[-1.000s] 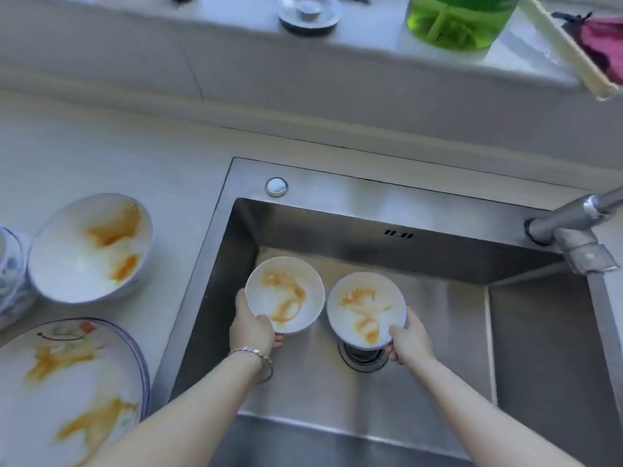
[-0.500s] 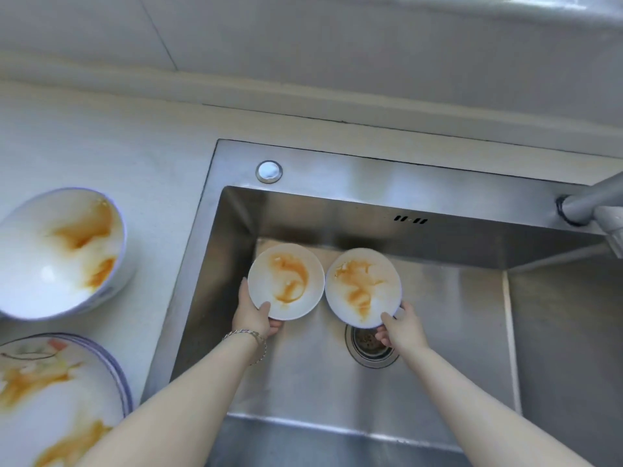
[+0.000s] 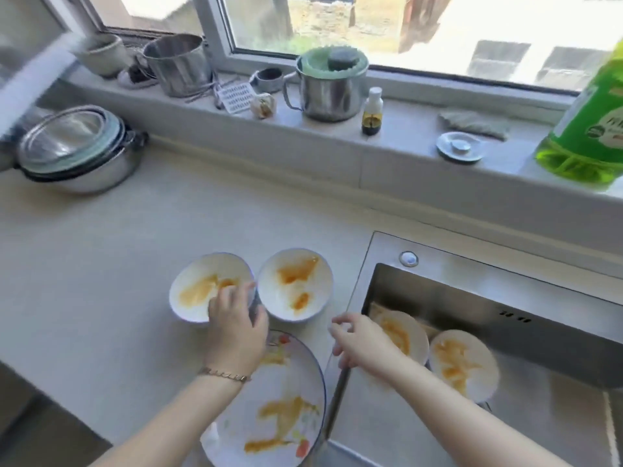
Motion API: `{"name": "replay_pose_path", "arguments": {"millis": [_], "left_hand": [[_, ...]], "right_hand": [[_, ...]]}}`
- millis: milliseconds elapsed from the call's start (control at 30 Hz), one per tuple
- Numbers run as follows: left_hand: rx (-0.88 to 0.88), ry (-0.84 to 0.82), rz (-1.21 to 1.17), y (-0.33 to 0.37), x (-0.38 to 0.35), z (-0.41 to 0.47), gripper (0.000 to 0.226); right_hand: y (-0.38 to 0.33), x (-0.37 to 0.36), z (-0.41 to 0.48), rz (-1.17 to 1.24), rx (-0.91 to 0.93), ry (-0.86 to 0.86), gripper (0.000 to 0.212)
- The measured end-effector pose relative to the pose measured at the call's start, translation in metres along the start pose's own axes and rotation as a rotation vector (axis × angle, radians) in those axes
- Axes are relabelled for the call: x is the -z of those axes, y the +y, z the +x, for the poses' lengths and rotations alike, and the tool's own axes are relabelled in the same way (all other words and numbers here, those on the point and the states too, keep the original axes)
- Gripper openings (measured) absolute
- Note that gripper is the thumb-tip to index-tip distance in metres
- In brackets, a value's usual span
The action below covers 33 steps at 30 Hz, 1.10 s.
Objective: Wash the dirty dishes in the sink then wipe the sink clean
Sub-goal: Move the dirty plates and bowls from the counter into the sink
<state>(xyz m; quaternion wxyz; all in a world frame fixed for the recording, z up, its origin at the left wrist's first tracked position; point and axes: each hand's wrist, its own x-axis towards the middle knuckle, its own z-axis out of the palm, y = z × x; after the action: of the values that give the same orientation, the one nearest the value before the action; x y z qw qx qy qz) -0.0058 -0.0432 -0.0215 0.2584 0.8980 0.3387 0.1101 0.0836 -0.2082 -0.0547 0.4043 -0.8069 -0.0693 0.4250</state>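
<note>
Two small white bowls smeared with orange sauce lie side by side in the steel sink (image 3: pixel 478 267): one (image 3: pixel 409 335) on the left, one (image 3: pixel 467 364) on the right. On the counter stand two bigger stained bowls, a left one (image 3: pixel 199 291) and a right one (image 3: pixel 296 284), with a large stained plate (image 3: pixel 279 409) in front of them. My left hand (image 3: pixel 236 332) grips the left counter bowl's right rim, fingers inside and thumb outside. My right hand (image 3: pixel 357 342) hovers over the sink's left edge with loose fingers and holds nothing.
On the window sill stand a green soap bottle (image 3: pixel 586 129), a sink stopper (image 3: pixel 460 146), a folded cloth (image 3: pixel 472 122), a small dark bottle (image 3: pixel 372 111) and steel pots (image 3: pixel 328 85). Stacked metal basins (image 3: pixel 74 146) sit at the counter's back left.
Both hands let go of the two small bowls, which now lie in the sink. My view and hands swung left to the counter, where my left hand took the left bowl's rim.
</note>
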Motion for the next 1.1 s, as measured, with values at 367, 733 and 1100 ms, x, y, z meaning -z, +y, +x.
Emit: {"name": "replay_pose_path", "arguments": {"millis": [367,733,1100], "left_hand": [[0.707,-0.226,-0.249,-0.091,0.036,0.056,0.029],[0.338,-0.076,-0.504,-0.09,0.053,0.035,0.03],[0.159,-0.482,-0.506,0.032,-0.012,-0.063,0.027]], "right_hand": [[-0.048,-0.048,0.048,0.093,-0.27,0.42,0.039],[-0.03,-0.023,0.011,0.255,-0.014,0.466,0.016],[0.13,0.084,-0.127,0.113,-0.192,0.627,0.026]]}}
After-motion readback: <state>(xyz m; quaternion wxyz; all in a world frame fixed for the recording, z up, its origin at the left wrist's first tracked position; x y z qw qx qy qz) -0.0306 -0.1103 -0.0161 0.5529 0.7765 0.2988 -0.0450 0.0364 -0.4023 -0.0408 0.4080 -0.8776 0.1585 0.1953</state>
